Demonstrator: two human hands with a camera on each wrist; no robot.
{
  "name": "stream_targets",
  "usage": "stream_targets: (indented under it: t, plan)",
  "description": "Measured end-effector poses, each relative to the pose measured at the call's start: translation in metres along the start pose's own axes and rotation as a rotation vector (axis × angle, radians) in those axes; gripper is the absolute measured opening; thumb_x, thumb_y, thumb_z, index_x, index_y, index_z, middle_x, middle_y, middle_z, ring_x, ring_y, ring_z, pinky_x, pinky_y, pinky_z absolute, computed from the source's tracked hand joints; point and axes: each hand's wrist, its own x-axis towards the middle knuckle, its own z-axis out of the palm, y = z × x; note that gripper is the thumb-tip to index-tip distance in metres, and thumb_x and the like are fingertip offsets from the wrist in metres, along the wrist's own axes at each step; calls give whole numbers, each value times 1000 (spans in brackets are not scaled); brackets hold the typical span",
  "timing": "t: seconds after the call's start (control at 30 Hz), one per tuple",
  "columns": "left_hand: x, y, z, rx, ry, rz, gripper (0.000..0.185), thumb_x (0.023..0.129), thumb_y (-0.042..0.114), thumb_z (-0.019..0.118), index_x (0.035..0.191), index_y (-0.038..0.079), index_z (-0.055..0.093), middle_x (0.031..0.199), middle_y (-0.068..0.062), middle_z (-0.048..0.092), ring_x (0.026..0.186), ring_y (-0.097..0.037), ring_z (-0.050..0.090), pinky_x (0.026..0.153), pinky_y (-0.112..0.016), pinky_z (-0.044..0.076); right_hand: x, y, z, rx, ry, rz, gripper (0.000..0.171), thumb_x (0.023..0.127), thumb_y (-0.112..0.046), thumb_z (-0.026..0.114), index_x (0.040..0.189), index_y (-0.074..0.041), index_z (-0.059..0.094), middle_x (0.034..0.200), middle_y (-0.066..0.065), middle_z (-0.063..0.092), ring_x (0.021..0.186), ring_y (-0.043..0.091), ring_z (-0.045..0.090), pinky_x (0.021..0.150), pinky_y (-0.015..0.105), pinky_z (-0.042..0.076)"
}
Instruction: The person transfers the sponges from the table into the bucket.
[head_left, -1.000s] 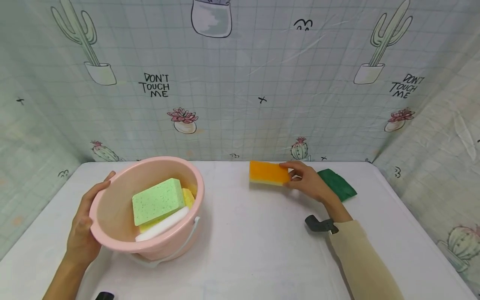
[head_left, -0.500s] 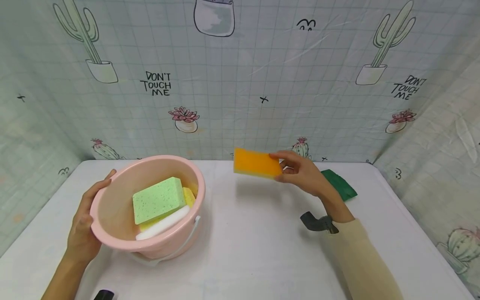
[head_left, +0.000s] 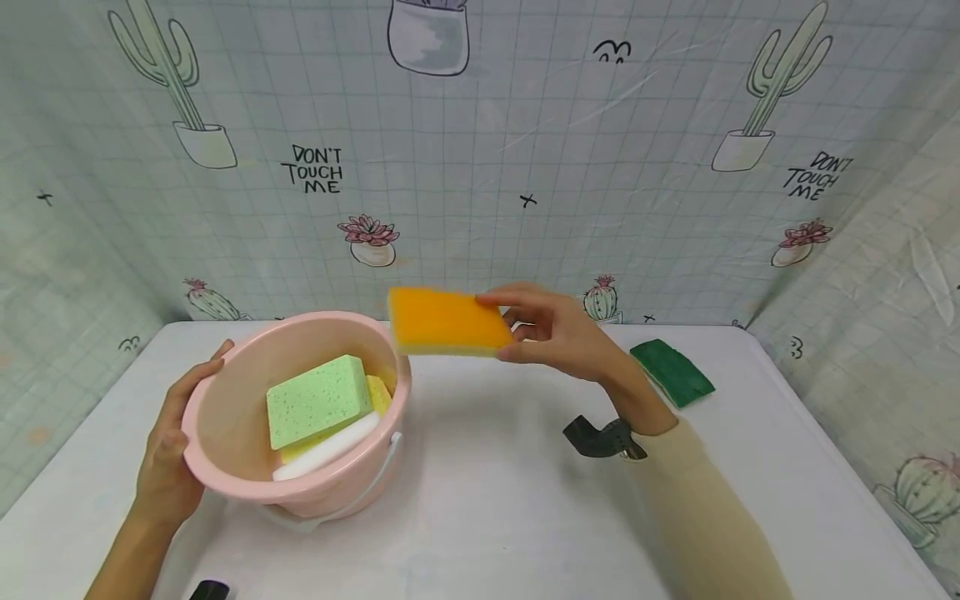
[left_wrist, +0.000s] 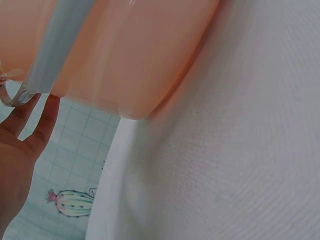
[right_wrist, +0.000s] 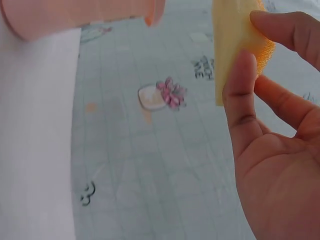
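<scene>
A pink bucket (head_left: 300, 493) stands on the left of the table, its mouth tipped toward the head camera. Its rim is gripped at the left by my left hand (head_left: 171, 450), whose fingers also show against the bucket wall (left_wrist: 115, 60) in the left wrist view. Inside lie a speckled light green sponge (head_left: 318, 404), a yellow sponge (head_left: 378, 393) and a white block (head_left: 327, 448). Between thumb and fingers my right hand (head_left: 555, 333) pinches an orange sponge (head_left: 446, 323) by its right end. That sponge, with a pale yellow underside (right_wrist: 231, 50), is held up in the air, overlapping the bucket's right rim.
A dark green scouring pad (head_left: 672, 372) lies at the back right of the white table (head_left: 495, 500). The bucket's pale handle (head_left: 352, 500) hangs down its front. A printed cloth (head_left: 465, 167) walls the table's back and sides. A black object (head_left: 209, 590) shows at the bottom edge.
My right hand has lifted the orange sponge off the table and carried it left to the bucket's rim. My left hand and the bucket have stayed in place.
</scene>
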Motion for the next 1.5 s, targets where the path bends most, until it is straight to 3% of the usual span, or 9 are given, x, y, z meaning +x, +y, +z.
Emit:
stream_targets:
  t: [0.3,0.5,0.67,1.13,1.33,1.5]
  plan:
    - [0,0,-2,-9,-7,4,61,95,28,48,144,-3,30,155,-12,24,143,-21,15,110,-22,20,29,-26,35,-48,-138,-45,53,80,-10,77,131,-9,59,131,0,51,97,19,58,80,35,54]
    - [-1,4,-1,37,8,-50,59,96,27,46,146,-1,28,156,-11,21,143,-21,15,110,-21,22,47,-37,58,-54,-240,-56,55,79,-11,78,130,-9,59,130,2,50,94,16,58,79,31,54]
    - [-2,6,0,68,22,-83,58,97,27,45,147,1,28,157,-9,20,143,-20,15,109,-21,23,59,-44,75,-160,-264,-42,55,78,-9,78,130,-7,59,129,4,48,90,12,56,77,24,53]
    - [-3,6,-2,25,8,-87,59,97,26,45,147,1,27,157,-10,20,143,-19,13,110,-22,20,81,-55,107,-497,-378,20,59,79,-13,78,133,-6,56,129,5,43,84,8,52,73,10,45]
    - [-3,6,-2,25,7,-79,58,97,26,44,147,1,27,157,-10,20,143,-20,13,110,-22,21,85,-56,116,-569,-408,36,57,81,-14,77,133,-4,56,129,6,43,98,11,44,76,9,41]
    - [-2,7,-1,38,2,-78,57,97,25,43,147,1,27,157,-10,20,143,-20,15,109,-21,24,86,-55,119,-595,-436,41,55,81,-13,75,133,-4,56,125,4,42,92,8,47,76,7,40]
